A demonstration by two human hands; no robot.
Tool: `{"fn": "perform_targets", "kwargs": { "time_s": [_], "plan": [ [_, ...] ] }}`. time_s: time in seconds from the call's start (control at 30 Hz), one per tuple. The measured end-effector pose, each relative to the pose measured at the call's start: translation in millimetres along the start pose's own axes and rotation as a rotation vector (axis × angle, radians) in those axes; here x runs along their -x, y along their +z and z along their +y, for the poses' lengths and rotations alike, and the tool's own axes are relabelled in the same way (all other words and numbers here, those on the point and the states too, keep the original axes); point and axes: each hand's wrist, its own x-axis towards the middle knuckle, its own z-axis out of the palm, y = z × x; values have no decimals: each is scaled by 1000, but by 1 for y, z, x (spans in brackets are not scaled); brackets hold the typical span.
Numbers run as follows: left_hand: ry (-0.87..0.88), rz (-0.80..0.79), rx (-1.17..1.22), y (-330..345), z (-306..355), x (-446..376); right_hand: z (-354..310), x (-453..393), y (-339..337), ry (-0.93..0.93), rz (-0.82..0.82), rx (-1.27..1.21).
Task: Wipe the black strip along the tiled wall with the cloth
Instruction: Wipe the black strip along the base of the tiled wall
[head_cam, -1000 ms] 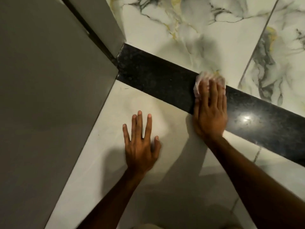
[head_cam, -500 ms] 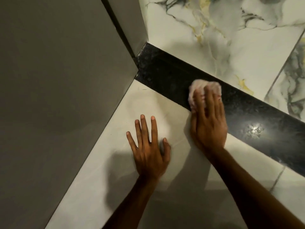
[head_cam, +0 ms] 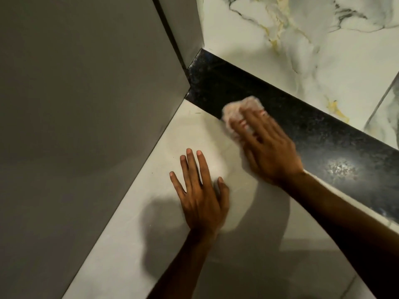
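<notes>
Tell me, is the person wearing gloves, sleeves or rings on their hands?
No. Both the left hand and the right hand are bare, with no gloves, rings or watch visible. Both forearms are uncovered too, so no sleeves show. The right hand looks blurry.

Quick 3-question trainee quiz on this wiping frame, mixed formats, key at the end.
1. True or false: the cloth is under the left hand.
2. The cloth lies partly on: A) the grey panel B) the black strip C) the marbled tile
3. Fill in: the left hand rests flat on the pale ____.

Key: 1 false, it is under the right hand's fingers; 2 B; 3 surface.
</notes>
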Motion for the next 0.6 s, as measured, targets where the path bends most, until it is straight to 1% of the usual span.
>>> {"fn": "perform_targets", "kwargs": {
  "time_s": [0.1,0.13,0.17,0.2,0.27,0.3,0.33,0.37,0.4,0.47,0.5,0.53,0.6],
  "plan": [
    [3,7,8,1,-1,1,2,-49,-7,306,92,-58],
    [13,15,21,1,-1,1,-2,-69,-8,376,105,-86],
    [20,27,33,1,-2,1,-9,-89,-8,401,99,-126],
    [26,35,39,2,-3,1,-18,-102,-8,376,76,-153],
    [37,30,51,0,-4,1,-39,-104,-8,200,7,-140],
    [40,22,56,-2,-4,1,-47,-89,-8,108,-16,-138],
    [40,14,53,-3,-5,1,-54,-64,-7,55,-24,-147],
    [50,3,46,-5,-5,0,-55,-32,-7,42,-14,-145],
    [79,-14,41,-7,-5,-1,-51,3,-7,72,16,-145],
    [206,-76,53,-8,-4,-1,-31,66,-7,238,87,-140],
    [281,-111,61,-7,-4,-2,-16,84,-7,344,115,-128],
    [350,-146,68,-6,-4,-2,2,90,-8,458,139,-96],
    [461,-196,79,-4,-2,-3,31,77,-12,660,183,-58]
  ]
}}
